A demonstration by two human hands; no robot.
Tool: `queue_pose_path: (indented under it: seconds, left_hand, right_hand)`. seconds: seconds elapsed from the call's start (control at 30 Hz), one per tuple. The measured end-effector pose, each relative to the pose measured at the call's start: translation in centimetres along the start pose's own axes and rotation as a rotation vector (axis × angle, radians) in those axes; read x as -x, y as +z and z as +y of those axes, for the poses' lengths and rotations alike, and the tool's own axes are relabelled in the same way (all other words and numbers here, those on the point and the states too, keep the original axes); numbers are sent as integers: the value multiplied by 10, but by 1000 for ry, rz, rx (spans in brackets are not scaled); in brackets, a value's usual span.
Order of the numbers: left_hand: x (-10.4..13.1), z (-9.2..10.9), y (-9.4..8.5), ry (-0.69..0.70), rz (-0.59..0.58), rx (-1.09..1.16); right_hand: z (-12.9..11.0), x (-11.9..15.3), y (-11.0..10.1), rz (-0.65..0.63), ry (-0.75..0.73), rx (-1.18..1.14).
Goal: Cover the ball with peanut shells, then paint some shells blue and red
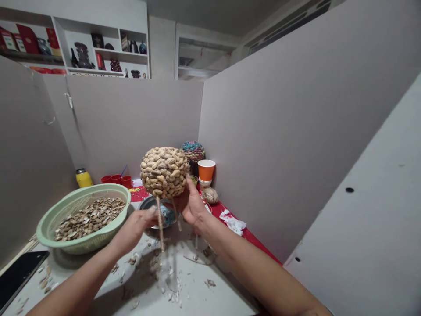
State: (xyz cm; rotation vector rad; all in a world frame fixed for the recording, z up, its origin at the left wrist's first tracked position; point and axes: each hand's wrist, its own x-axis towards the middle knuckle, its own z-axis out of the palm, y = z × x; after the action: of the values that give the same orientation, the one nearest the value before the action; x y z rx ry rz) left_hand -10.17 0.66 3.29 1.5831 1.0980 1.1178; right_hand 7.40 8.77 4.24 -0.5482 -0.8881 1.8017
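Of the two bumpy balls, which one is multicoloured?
The rear ball, partly hidden behind the other: it shows blue and pink. The front ball, held by the right hand, is tan.

Two bare hands (142,223) and one peanut-covered ball (163,172) with at least two stick legs (160,226) show above the table (226,292), where one black phone (19,278) lies at the near left corner and one green basin (85,245) by the left edge holds shell pieces (94,215) too many to count. Toward the far edge are one yellow bottle (84,178), three red cups (115,179), one blue stick (124,170) and one metal bowl (147,202). Toward the far right corner are one multicoloured ball (192,149), one orange cup (206,170) and one crumpled white wad (233,223).
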Motion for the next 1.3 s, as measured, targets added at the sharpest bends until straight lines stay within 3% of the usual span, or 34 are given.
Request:
queue_pose_path:
  seconds: [0.07, 0.13, 0.2, 0.27, 0.4, 0.53, 0.63, 0.73, 0.83, 0.93, 1.0, 1.07, 1.17, 1.3]
  left_hand:
    - [6, 8, -14, 74, 126, -137]
    - [8, 13, -23, 256, 361, -328]
    - [4, 12, -27, 395, 486, -508]
    - [-4, 3, -25, 425, 441, -618]
    - [-22, -27, -17, 329, 280, -641]
    - [-32, -50, -13, 263, 322, -611]
    - [-36, -56, -10, 262, 352, -623]
    - [-40, -60, -6, 264, 348, -648]
    - [-45, -64, -5, 228, 308, -629]
    - [-48, -66, -5, 215, 290, -579]
    - [-49, -65, -4, 232, 293, -568]
    - [-51, -62, -3, 257, 292, -577]
    - [-54, -61, -2, 291, 286, -602]
    - [-61, -66, -5, 315, 302, -632]
  right_hand:
    - [-6, -1, -7, 26, 110, 72]
    - [-8, -5, -14, 23, 197, 126]
    - [-7, -11, -22, 20, 276, 178]
    - [-3, -18, -28, 21, 352, 235]
    - [4, -31, -35, -5, 492, 441]
    - [4, -45, -44, -72, 507, 683]
    - [-2, -55, -53, -107, 401, 830]
    - [-16, -57, -60, -45, 193, 929]
    - [-29, -42, -62, 72, -115, 1003]
    - [-28, -15, -65, 109, -350, 1061]
    - [-19, 4, -69, -3, -659, 1290]
    - [-6, 19, -72, -166, -834, 1480]
    - [13, 30, -73, -346, -926, 1620]
    - [30, 29, -68, -331, -978, 1589]
